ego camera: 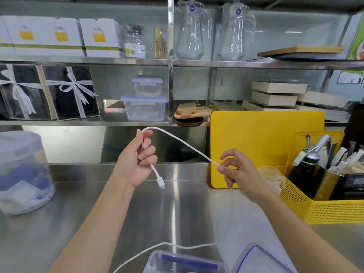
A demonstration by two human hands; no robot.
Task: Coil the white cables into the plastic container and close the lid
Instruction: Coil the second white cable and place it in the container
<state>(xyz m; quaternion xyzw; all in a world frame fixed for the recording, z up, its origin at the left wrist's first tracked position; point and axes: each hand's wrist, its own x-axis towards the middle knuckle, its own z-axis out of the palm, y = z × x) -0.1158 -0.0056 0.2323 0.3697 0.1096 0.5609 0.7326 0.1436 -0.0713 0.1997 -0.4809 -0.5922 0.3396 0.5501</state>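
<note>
Both hands are up in the air over the steel counter (pixel 69 194). The left hand (pixel 137 160) is curled in a fist round the white cable (pixel 183 142), close to one end. The plug (pixel 160 182) hangs down just under that fist. The cable comes out of the top of the fist and bends over in an arch to the right hand (pixel 242 174). The right hand pinches it between the thumb and first finger, and its other fingers are loosely curled. Below the right hand the cable drops down and looks blurry. Then it lies across the counter and runs off the bottom edge on the left.

The plastic container (pixel 185 263) sits at the very bottom edge of the view, close to the person. It is clear with a blue strip, and only its top part shows. Just to its right is a clear piece with a blue rim that looks like the lid (pixel 258 259), off the container. The loose part of the cable passes just behind the container.

The widest open room is the middle stretch of counter, between the hands and the container. On the left a big round clear tub (pixel 21 170) stands well apart from the left hand. On the right a yellow basket (pixel 325 211) full of tools and a bottle stands close to the right arm. A yellow board (pixel 266 144) stands upright at the back, behind the right hand. A steel shelf (pixel 78 123) runs along the back above the counter. It holds clear lunch boxes (pixel 145 107), and glass jugs (pixel 189 30) stand higher up.
</note>
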